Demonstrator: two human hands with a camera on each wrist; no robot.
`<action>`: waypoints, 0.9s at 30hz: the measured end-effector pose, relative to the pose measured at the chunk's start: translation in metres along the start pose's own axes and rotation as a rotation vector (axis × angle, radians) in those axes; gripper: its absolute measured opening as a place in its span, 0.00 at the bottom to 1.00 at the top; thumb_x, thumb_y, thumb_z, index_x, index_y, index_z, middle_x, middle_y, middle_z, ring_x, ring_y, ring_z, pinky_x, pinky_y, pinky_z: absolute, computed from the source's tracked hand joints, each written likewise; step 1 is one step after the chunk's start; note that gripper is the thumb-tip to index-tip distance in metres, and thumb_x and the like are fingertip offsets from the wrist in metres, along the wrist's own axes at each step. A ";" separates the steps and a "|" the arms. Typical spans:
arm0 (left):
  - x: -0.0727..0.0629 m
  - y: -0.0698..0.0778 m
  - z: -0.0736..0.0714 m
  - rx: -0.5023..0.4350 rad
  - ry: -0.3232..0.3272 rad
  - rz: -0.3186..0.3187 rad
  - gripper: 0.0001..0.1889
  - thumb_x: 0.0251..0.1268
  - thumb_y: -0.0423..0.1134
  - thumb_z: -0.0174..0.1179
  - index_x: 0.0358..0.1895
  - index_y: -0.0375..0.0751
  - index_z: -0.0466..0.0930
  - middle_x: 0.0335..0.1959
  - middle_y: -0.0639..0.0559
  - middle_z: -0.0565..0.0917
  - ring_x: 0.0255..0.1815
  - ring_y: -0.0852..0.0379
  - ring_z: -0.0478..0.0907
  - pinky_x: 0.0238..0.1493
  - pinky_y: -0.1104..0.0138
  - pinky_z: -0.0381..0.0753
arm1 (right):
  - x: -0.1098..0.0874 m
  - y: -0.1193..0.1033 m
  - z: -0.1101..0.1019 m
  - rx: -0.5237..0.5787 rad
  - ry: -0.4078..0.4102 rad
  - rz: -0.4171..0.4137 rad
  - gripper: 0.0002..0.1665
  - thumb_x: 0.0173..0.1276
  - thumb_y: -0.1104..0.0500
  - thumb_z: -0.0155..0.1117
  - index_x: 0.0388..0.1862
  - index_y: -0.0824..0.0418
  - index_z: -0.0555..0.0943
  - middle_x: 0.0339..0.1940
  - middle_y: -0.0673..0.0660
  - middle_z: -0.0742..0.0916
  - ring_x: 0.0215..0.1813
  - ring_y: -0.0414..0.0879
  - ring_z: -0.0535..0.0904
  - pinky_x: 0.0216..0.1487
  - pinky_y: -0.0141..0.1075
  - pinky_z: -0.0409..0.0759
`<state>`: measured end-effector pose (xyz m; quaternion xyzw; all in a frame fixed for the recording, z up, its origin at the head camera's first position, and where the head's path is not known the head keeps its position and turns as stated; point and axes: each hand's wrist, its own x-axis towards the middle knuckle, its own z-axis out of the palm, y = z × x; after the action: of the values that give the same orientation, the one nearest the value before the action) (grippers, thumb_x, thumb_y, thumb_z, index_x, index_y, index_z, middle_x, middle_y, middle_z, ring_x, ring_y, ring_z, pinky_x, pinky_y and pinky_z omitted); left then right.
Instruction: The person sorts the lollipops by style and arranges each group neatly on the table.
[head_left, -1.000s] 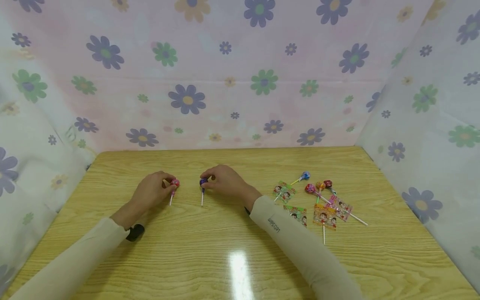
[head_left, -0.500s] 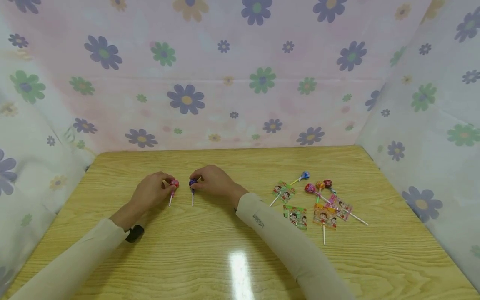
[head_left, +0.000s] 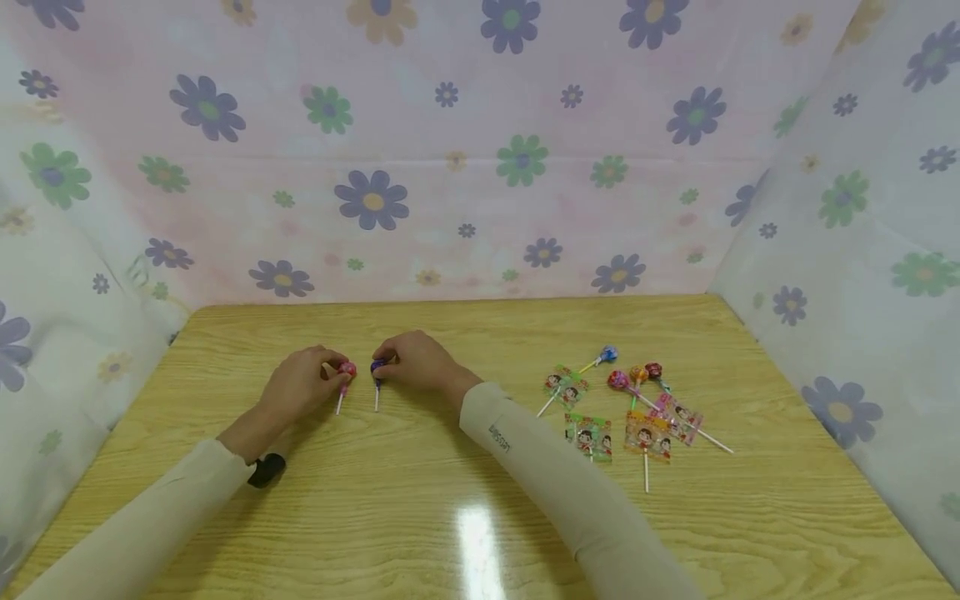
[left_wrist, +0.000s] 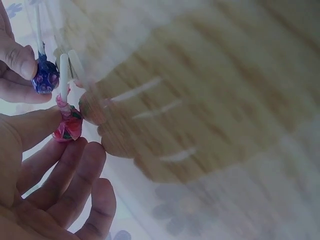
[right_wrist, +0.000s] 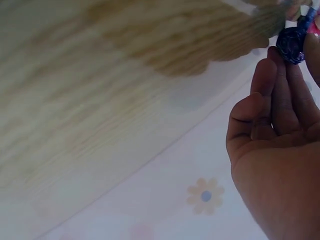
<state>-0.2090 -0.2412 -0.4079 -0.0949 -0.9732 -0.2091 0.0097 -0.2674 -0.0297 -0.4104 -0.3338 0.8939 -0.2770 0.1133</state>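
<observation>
My left hand (head_left: 302,385) pinches the wrapped head of a pink lollipop (head_left: 346,370) between thumb and fingers, on the left part of the table. Close to its right, my right hand (head_left: 420,361) pinches the head of a dark blue-purple lollipop (head_left: 377,367). Both white sticks point toward the table's front. In the left wrist view the pink lollipop (left_wrist: 68,125) shows red and green on its wrapper, and the blue lollipop (left_wrist: 46,77) stands a small gap away. The right wrist view has the blue lollipop (right_wrist: 291,45) at the fingertips, partly cut off by the frame.
On the right of the wooden table (head_left: 420,500) lie more lollipops: a blue one (head_left: 607,354), a pink one (head_left: 618,380), an orange one (head_left: 638,373) and a dark red one (head_left: 654,370). Flat-packed lollipops (head_left: 648,435) lie near them. Flowered cloth (head_left: 450,208) hangs behind the table.
My right hand has moved left with the blue-purple lollipop, narrowing the gap to the pink one. The left hand has stayed nearly still, holding the pink lollipop.
</observation>
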 end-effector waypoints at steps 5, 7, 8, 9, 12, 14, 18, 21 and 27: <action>-0.001 -0.001 0.001 -0.022 -0.016 -0.007 0.16 0.68 0.41 0.64 0.53 0.34 0.84 0.46 0.39 0.85 0.38 0.49 0.83 0.35 0.58 0.81 | 0.002 -0.001 0.005 -0.002 -0.003 0.004 0.19 0.72 0.49 0.63 0.58 0.53 0.84 0.50 0.47 0.89 0.47 0.35 0.83 0.50 0.28 0.79; -0.001 -0.001 0.001 -0.025 -0.012 -0.001 0.16 0.68 0.40 0.64 0.52 0.34 0.84 0.46 0.39 0.86 0.37 0.50 0.83 0.34 0.59 0.81 | 0.004 -0.001 0.006 -0.006 0.005 0.004 0.19 0.72 0.49 0.63 0.58 0.53 0.84 0.50 0.46 0.89 0.46 0.35 0.83 0.49 0.27 0.79; -0.001 -0.002 0.001 -0.024 -0.009 0.001 0.15 0.68 0.40 0.64 0.52 0.34 0.84 0.46 0.39 0.86 0.37 0.50 0.83 0.34 0.59 0.81 | 0.004 -0.001 0.005 -0.003 0.009 0.005 0.19 0.72 0.49 0.63 0.58 0.53 0.84 0.50 0.46 0.89 0.46 0.35 0.82 0.48 0.27 0.79; 0.000 -0.002 0.000 -0.023 -0.008 0.002 0.15 0.68 0.40 0.64 0.52 0.34 0.84 0.45 0.39 0.86 0.37 0.50 0.83 0.34 0.59 0.81 | 0.004 -0.001 0.004 -0.001 0.014 0.004 0.19 0.72 0.49 0.63 0.58 0.53 0.84 0.50 0.46 0.89 0.45 0.35 0.82 0.48 0.27 0.79; 0.003 -0.001 -0.002 -0.017 -0.017 -0.001 0.16 0.68 0.40 0.64 0.53 0.34 0.84 0.44 0.40 0.86 0.37 0.51 0.83 0.33 0.59 0.80 | 0.001 -0.001 -0.001 0.013 0.029 0.014 0.21 0.72 0.48 0.63 0.59 0.53 0.84 0.53 0.47 0.88 0.45 0.36 0.82 0.47 0.28 0.79; 0.004 0.000 -0.003 -0.016 -0.031 -0.005 0.17 0.68 0.41 0.64 0.53 0.34 0.84 0.44 0.40 0.87 0.37 0.50 0.83 0.34 0.59 0.80 | -0.002 -0.002 -0.006 0.035 0.038 0.025 0.22 0.72 0.47 0.63 0.61 0.53 0.83 0.55 0.47 0.88 0.46 0.37 0.82 0.48 0.29 0.80; 0.005 0.000 -0.005 -0.026 -0.056 -0.013 0.17 0.68 0.41 0.63 0.55 0.34 0.83 0.45 0.39 0.87 0.39 0.48 0.84 0.36 0.57 0.82 | -0.013 -0.001 -0.016 0.040 0.047 0.031 0.24 0.73 0.46 0.62 0.64 0.53 0.81 0.60 0.47 0.86 0.52 0.40 0.81 0.52 0.32 0.80; 0.005 -0.002 -0.004 -0.041 -0.063 -0.019 0.18 0.69 0.42 0.63 0.55 0.34 0.83 0.45 0.40 0.87 0.40 0.47 0.84 0.37 0.56 0.82 | -0.023 0.004 -0.024 0.020 0.041 0.021 0.25 0.73 0.46 0.62 0.65 0.54 0.80 0.62 0.47 0.85 0.56 0.42 0.80 0.56 0.35 0.79; 0.004 -0.004 -0.004 -0.061 -0.049 -0.006 0.18 0.68 0.41 0.64 0.55 0.34 0.83 0.44 0.41 0.88 0.39 0.49 0.84 0.35 0.59 0.81 | -0.051 0.016 -0.049 -0.023 0.041 0.010 0.26 0.72 0.46 0.63 0.65 0.55 0.80 0.62 0.49 0.84 0.59 0.46 0.80 0.59 0.42 0.79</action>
<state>-0.2133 -0.2459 -0.4057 -0.0972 -0.9666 -0.2363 -0.0176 -0.2561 0.0346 -0.3778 -0.3250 0.9008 -0.2729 0.0924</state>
